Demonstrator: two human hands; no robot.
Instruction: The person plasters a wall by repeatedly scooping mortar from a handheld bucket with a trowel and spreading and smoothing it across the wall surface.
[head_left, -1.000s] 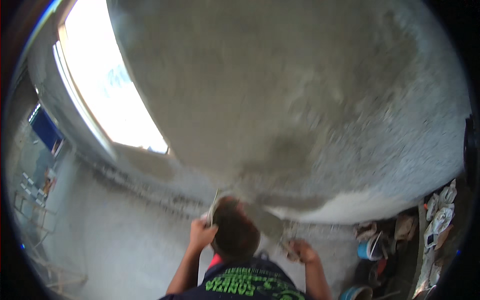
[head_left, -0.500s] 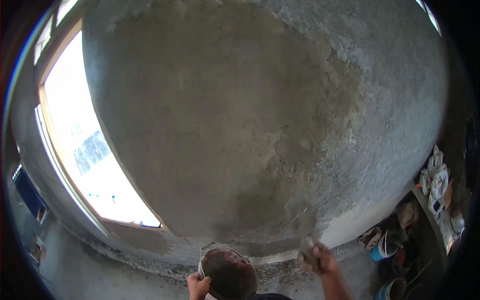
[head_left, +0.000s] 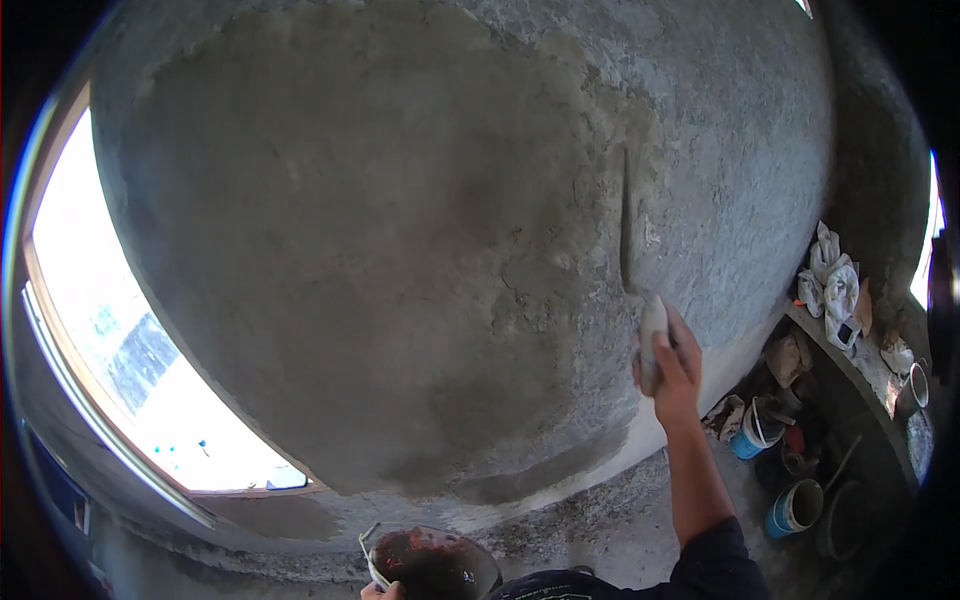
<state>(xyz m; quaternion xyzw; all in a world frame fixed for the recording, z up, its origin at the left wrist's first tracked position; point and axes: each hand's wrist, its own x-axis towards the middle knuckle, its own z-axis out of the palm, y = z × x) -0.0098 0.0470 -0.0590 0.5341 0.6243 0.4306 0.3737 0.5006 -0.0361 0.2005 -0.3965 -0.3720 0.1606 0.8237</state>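
Note:
My right hand (head_left: 680, 365) is raised against the wall, fingers wrapped round the pale, mortar-caked handle of a trowel (head_left: 652, 340). Its long blade is seen almost edge-on, pointing up along the wall at the right border of the darker, wet plaster (head_left: 400, 230). At the bottom, my left hand (head_left: 383, 591) grips the left rim of a bucket (head_left: 485, 570), partly cut off by the picture's lower edge. Reddish stains and dark wet mortar show inside the bucket.
A bright window opening (head_left: 120, 330) lies to the left. On the right, white sacks (head_left: 832, 280) rest on a ledge, with a blue-and-white pail (head_left: 757, 430) and another blue bucket (head_left: 795, 508) on the floor below. Rough rubble runs along the wall's foot.
My right hand with the trowel has risen from beside the bucket up to the wall. The view has shifted rightward; my left hand still holds the bucket, now lower in the picture.

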